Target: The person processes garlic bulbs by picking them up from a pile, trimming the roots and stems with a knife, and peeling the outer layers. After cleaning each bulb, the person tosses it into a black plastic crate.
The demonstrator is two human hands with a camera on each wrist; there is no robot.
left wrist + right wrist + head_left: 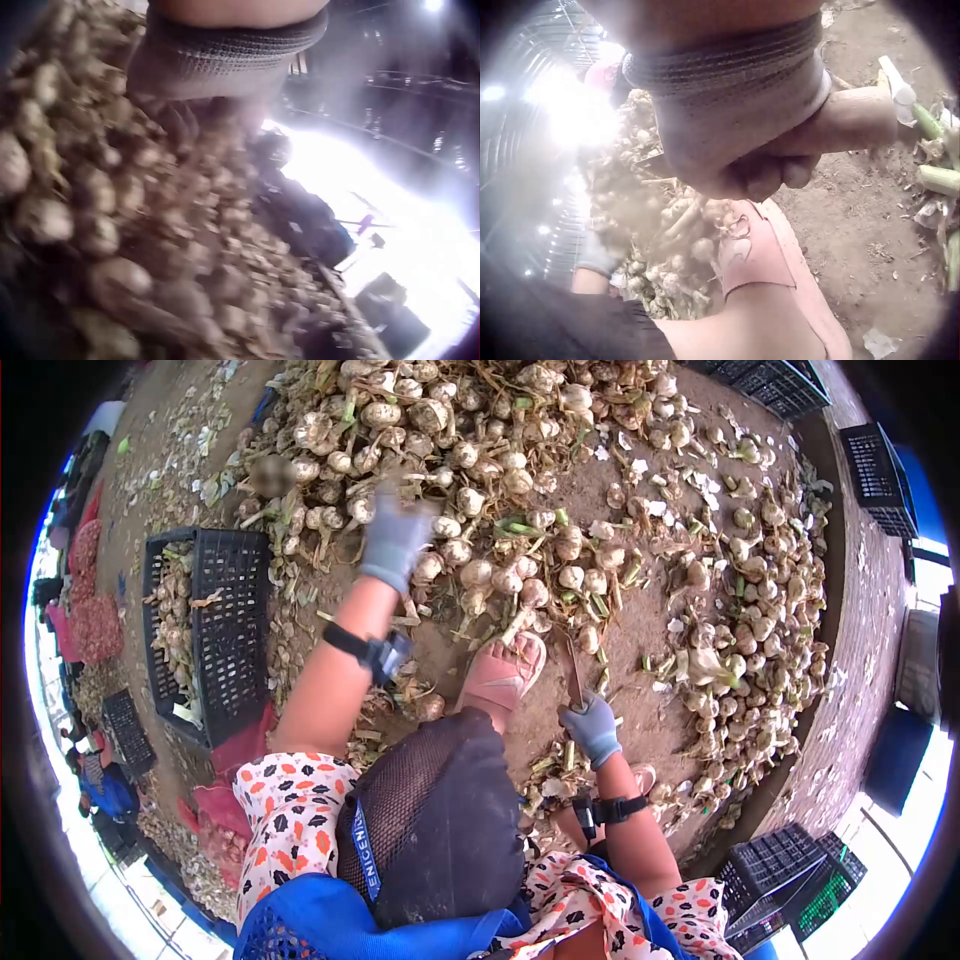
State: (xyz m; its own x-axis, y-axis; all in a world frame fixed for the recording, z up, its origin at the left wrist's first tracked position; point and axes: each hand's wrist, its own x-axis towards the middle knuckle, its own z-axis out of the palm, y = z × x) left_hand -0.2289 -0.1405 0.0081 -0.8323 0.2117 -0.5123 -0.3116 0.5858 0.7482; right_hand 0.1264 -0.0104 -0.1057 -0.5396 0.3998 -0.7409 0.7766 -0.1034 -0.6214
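Many garlic bulbs (470, 501) are heaped from eleven to twelve o'clock, the left hand (392, 540) is blurred over them, its grip indeterminable, and the knife (574, 675) is gripped by its handle in the right hand (594, 730) at four o'clock, whereby the sandalled foot (497, 680) could be nicked if the blade were swung inward.
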